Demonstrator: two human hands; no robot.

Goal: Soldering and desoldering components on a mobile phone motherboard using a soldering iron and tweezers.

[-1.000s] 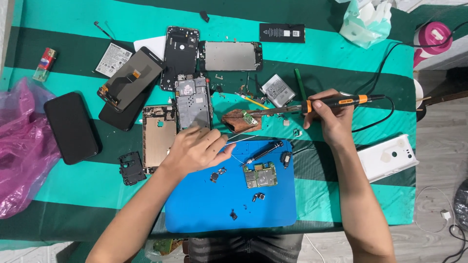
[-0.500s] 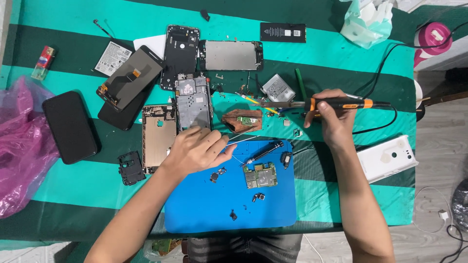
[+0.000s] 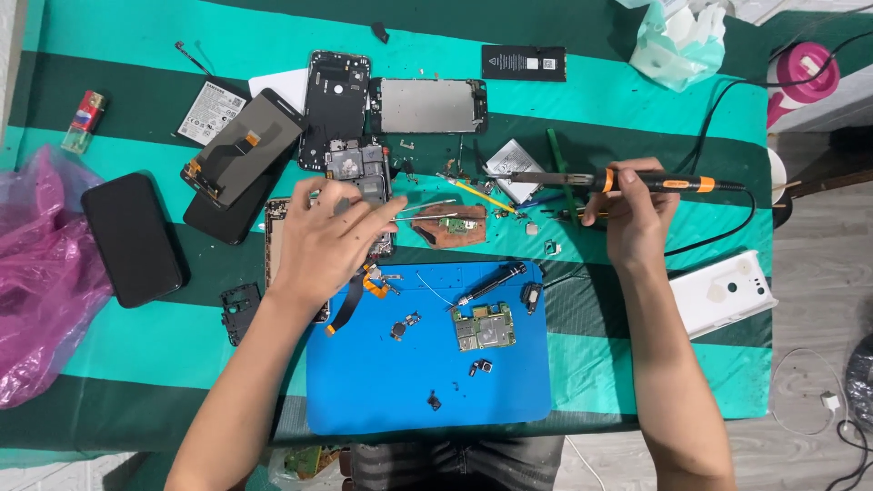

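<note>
My left hand (image 3: 329, 235) hovers over a stripped phone frame (image 3: 359, 177) and pinches thin metal tweezers (image 3: 420, 211) that point right. Their tips are close to a small green circuit board (image 3: 452, 225), which lies on a brown pad (image 3: 436, 235). My right hand (image 3: 637, 216) grips a black soldering iron with orange rings (image 3: 657, 183). The iron is level, its tip aimed left and stopping above and to the right of the small board. A larger green circuit board (image 3: 484, 325) rests on the blue work mat (image 3: 427, 391).
A screwdriver (image 3: 491, 284) and small parts lie on the mat. Phone frames, a screen (image 3: 241, 159), a black phone (image 3: 132, 238) and batteries (image 3: 523, 63) cover the striped green cloth. A pink bag (image 3: 36, 282) lies at the left, a white back cover (image 3: 723, 293) at the right.
My left hand has risen from the mat's top edge toward the phone frame and now holds the tweezers out to the small board. The soldering iron has shifted slightly right.
</note>
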